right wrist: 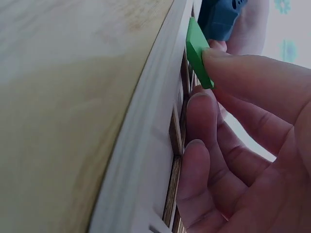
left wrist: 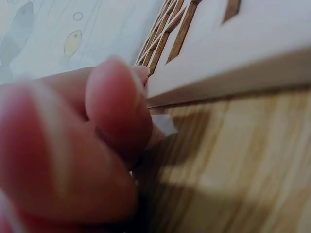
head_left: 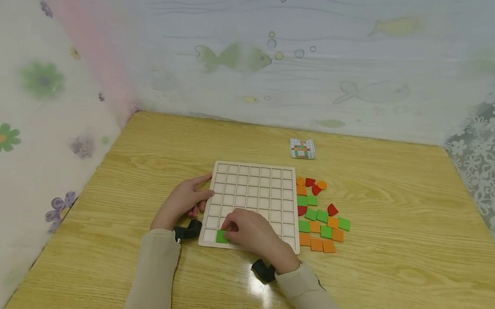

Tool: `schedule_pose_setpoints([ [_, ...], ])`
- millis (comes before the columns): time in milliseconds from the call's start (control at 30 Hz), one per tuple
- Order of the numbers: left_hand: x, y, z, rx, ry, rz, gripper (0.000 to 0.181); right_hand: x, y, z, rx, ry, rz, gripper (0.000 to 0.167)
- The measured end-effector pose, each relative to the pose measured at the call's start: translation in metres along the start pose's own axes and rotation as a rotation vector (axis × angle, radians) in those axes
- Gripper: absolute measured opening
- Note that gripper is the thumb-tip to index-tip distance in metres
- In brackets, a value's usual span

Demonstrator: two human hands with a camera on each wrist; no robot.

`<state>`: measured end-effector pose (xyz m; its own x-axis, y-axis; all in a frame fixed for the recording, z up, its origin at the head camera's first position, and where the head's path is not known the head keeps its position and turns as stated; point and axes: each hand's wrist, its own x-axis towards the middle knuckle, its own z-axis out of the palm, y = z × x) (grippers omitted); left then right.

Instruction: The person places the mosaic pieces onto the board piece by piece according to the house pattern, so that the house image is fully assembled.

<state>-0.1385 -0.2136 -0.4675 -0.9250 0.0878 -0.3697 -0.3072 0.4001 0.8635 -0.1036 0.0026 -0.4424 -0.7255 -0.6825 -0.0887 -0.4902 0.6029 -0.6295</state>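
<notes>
A pale wooden grid board [head_left: 255,165] of square cells lies flat on the table. My right hand [head_left: 254,231] is over its front rows, pinching a green square tile [head_left: 222,236] at the bottom row, second cell from the left. In the right wrist view the thumb lies on the green tile [right wrist: 198,54], which stands tilted by the board's rim [right wrist: 141,121]. The other fingers are bent over the cells. At the board's left edge rests my left hand [head_left: 184,198], index finger stretched along the side and thumb at the rim. Its fingers [left wrist: 116,102] look blurred in the left wrist view.
Right of the board lie loose tiles: green squares [head_left: 322,216], orange squares [head_left: 329,246], red rounded pieces [head_left: 332,209] and orange circles [head_left: 321,184]. A small pattern card [head_left: 302,149] lies behind it. Black wrist devices [head_left: 188,230] sit by both hands. A patterned curtain [head_left: 233,101] borders the table.
</notes>
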Motion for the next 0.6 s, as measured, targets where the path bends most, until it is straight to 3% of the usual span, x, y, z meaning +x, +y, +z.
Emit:
schedule_pose_setpoints([
  [600,0.0009,-0.0010,-0.0005,0.020,-0.008,0.007,0.056,0.0000,0.0044,0.0009,-0.020,0.006,-0.018,0.009],
])
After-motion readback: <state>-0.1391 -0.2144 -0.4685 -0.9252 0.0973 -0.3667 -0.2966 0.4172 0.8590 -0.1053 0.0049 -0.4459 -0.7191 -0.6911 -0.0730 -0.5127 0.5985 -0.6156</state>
